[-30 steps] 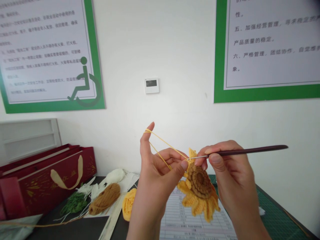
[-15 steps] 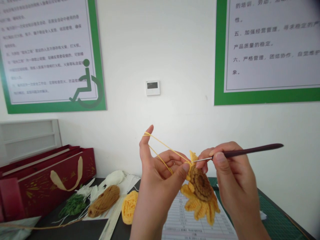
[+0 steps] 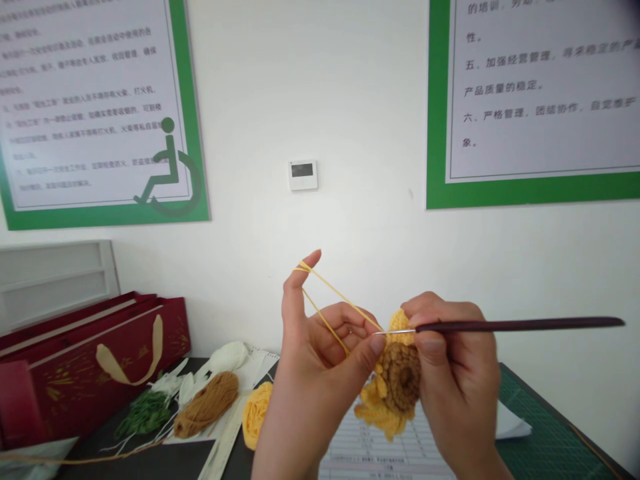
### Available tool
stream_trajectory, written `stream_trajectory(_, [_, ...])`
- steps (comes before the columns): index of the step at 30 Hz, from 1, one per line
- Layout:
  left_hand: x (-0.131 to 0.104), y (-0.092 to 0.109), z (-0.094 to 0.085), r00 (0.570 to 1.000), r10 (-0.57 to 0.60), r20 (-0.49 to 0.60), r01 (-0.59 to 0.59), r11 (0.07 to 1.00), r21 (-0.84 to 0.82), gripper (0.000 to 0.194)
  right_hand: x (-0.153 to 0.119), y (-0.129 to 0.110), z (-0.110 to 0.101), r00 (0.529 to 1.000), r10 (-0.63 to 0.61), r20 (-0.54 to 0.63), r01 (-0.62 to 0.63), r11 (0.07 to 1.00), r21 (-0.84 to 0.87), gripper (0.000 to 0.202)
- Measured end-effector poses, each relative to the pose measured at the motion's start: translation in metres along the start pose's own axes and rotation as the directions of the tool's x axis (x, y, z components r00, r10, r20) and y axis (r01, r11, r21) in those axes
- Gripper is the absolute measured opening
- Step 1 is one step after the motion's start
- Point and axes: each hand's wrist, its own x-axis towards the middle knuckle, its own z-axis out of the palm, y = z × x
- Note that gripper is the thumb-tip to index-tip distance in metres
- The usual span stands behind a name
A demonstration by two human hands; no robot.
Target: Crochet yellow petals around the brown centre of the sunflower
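Observation:
My left hand (image 3: 325,373) pinches the edge of a crocheted sunflower (image 3: 401,377) between thumb and fingers. The flower has a brown round centre and yellow petals. Yellow yarn (image 3: 340,293) loops over my raised left index finger and runs taut down to the flower's edge. My right hand (image 3: 455,373) is closed around a crochet hook (image 3: 520,325) with a dark handle and thin metal shaft. The hook lies nearly level, its tip at the yarn beside my left thumb. Part of the flower is hidden behind my right hand.
On the dark table at left lie a yellow yarn ball (image 3: 257,415), a brown skein (image 3: 207,403), green yarn (image 3: 145,413) and white yarn (image 3: 227,358). Behind them stands a red gift bag (image 3: 135,353). A printed sheet (image 3: 380,453) and green cutting mat (image 3: 545,427) lie below my hands.
The hook has swung from slanting upward to nearly level, its tip shifting left toward my left thumb. The flower has turned, and its lower petals now show less. My left index finger leans slightly further right.

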Motion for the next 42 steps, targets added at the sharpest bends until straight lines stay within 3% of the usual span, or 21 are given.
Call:
stream_trajectory(9, [-0.009,0.006,0.005,0.999,-0.011,-0.049,0.014,0.998,0.059,0.100,-0.004,0.004,0.004,0.995,-0.059,-0.083,0.063,0.997,0.051,0.004])
stream_trajectory(18, [-0.008,0.004,0.005,0.999,-0.016,-0.030,0.017,1.000,0.027,0.097,-0.005,0.005,0.004,0.996,-0.051,-0.079,0.057,0.995,0.078,0.005])
stream_trajectory(23, [-0.008,0.003,0.000,0.997,-0.064,0.049,0.067,0.995,-0.069,0.112,-0.004,0.004,0.006,0.998,-0.011,-0.058,0.019,0.991,0.131,0.007])
stream_trajectory(28, [-0.006,0.003,-0.005,0.994,-0.095,0.046,0.094,0.996,0.010,0.118,-0.003,0.005,0.011,0.998,0.062,-0.009,-0.059,0.975,0.215,0.012])
stream_trajectory(31, [-0.004,0.003,-0.007,0.993,-0.113,0.033,0.112,0.993,0.030,0.119,-0.001,0.003,0.009,0.996,0.080,-0.027,-0.073,0.979,0.190,0.017])
stream_trajectory(34, [-0.004,0.002,-0.007,0.993,-0.114,0.034,0.113,0.993,0.023,0.115,0.002,0.000,0.002,0.999,0.010,-0.050,-0.006,0.997,0.076,0.019])
stream_trajectory(38, [-0.003,0.002,-0.006,0.990,-0.135,0.038,0.135,0.991,0.022,0.113,0.007,-0.004,-0.011,0.992,-0.111,0.067,0.114,0.992,-0.044,0.013])
stream_trajectory(42, [-0.003,0.002,-0.007,0.990,-0.140,0.034,0.137,0.988,0.070,0.109,0.012,-0.006,-0.022,0.949,-0.188,0.251,0.228,0.964,-0.139,0.017])
